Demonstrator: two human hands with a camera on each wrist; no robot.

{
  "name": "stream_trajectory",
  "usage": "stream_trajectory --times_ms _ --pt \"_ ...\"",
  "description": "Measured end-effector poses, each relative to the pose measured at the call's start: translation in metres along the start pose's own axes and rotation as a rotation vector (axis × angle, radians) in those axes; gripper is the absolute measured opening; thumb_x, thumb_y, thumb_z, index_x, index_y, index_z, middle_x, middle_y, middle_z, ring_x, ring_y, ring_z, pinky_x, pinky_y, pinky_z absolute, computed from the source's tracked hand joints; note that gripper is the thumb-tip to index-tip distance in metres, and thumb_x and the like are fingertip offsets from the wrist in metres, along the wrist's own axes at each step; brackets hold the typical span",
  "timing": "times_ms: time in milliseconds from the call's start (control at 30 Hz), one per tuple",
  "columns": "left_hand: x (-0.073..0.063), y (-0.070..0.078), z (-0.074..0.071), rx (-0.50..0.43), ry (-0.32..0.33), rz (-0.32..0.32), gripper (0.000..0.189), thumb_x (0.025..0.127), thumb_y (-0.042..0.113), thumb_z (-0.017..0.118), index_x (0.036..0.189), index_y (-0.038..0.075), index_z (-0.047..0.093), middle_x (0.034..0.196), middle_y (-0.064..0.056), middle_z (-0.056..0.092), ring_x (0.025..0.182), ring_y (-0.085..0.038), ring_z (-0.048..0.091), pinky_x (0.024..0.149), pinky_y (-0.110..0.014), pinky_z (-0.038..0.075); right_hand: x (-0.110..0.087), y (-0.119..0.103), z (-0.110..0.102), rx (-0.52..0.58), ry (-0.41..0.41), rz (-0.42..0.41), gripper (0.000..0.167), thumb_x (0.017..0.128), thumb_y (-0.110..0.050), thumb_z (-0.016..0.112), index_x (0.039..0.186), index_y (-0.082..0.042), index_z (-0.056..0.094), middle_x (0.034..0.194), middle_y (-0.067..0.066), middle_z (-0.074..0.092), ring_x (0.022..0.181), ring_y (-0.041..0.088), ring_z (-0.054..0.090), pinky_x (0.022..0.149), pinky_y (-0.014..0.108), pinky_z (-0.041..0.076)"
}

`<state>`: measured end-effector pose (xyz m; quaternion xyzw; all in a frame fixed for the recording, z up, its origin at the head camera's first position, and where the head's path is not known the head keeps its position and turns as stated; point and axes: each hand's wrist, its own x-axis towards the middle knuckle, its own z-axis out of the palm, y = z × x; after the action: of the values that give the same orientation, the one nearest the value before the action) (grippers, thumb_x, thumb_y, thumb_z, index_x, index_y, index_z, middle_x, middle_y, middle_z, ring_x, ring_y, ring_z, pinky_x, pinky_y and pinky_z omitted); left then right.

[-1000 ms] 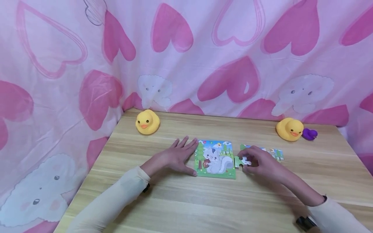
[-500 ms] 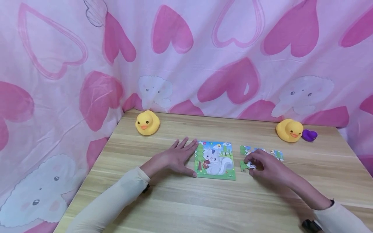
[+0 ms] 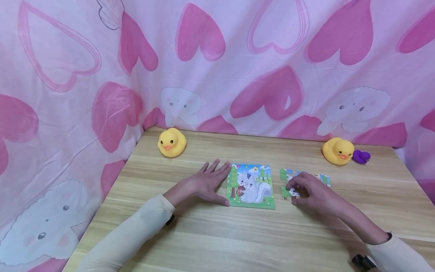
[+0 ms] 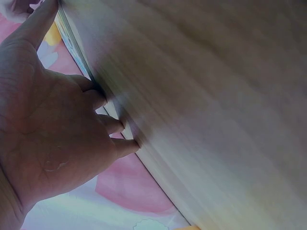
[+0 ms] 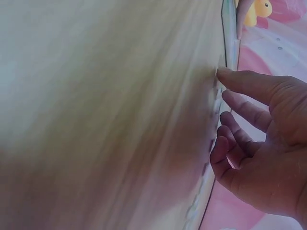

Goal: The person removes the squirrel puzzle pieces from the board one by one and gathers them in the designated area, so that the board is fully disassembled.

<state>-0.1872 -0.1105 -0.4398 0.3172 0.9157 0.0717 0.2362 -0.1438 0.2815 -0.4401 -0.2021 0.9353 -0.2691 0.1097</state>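
A square picture board (image 3: 253, 189) with a white squirrel holding an acorn lies on the table. My left hand (image 3: 209, 184) rests at its left edge, fingers spread, thumb at the lower left corner. To the right of the board, my right hand (image 3: 314, 192) holds a green and white jigsaw puzzle piece (image 3: 286, 193) between thumb and fingers, down at the table top. Behind that hand lie other puzzle pieces (image 3: 285, 173), partly hidden by it. In the right wrist view the right thumb and fingers (image 5: 249, 84) are bent towards the row of pieces, seen almost edge-on.
A yellow rubber duck (image 3: 172, 142) stands at the back left of the wooden table (image 3: 210, 241). Another yellow duck (image 3: 338, 151) and a small purple duck (image 3: 361, 156) stand at the back right. Behind hangs a pink curtain (image 3: 217, 94) with hearts.
My right hand has moved right with the puzzle piece, away from the board's right edge, and then barely shifted. The left hand and the board have stayed in place.
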Motion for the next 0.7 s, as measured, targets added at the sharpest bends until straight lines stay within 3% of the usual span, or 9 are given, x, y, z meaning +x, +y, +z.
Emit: stream_trajectory --times_ms 300,500,700 --pt "-0.001 -0.001 -0.001 -0.004 -0.004 -0.008 0.123 0.086 0.081 0.064 0.172 0.023 -0.003 0.18 0.005 -0.01 0.167 -0.03 -0.014 0.136 -0.056 -0.004 0.027 -0.034 0.01 0.029 0.027 -0.046 0.038 0.088 -0.022 0.087 0.122 -0.017 0.071 0.115 -0.001 0.067 0.1 0.016 0.062 0.085 0.033 0.058" --pt "-0.001 0.0 -0.002 -0.012 -0.004 -0.003 0.123 0.087 0.079 0.065 0.172 0.022 -0.003 0.18 0.005 -0.009 0.167 -0.03 -0.014 0.136 -0.057 -0.004 0.049 -0.056 0.025 0.074 -0.023 -0.063 0.049 0.089 -0.023 0.087 0.133 -0.014 0.068 0.117 0.002 0.067 0.094 0.017 0.058 0.077 0.026 0.055" --pt "-0.001 0.001 -0.002 -0.005 -0.01 -0.005 0.122 0.087 0.079 0.065 0.172 0.022 -0.002 0.18 0.005 -0.009 0.167 -0.03 -0.014 0.136 -0.056 -0.004 0.059 -0.071 0.038 0.069 -0.051 -0.06 0.055 0.09 -0.023 0.086 0.14 -0.015 0.064 0.124 0.004 0.065 0.093 0.017 0.058 0.075 0.024 0.053"
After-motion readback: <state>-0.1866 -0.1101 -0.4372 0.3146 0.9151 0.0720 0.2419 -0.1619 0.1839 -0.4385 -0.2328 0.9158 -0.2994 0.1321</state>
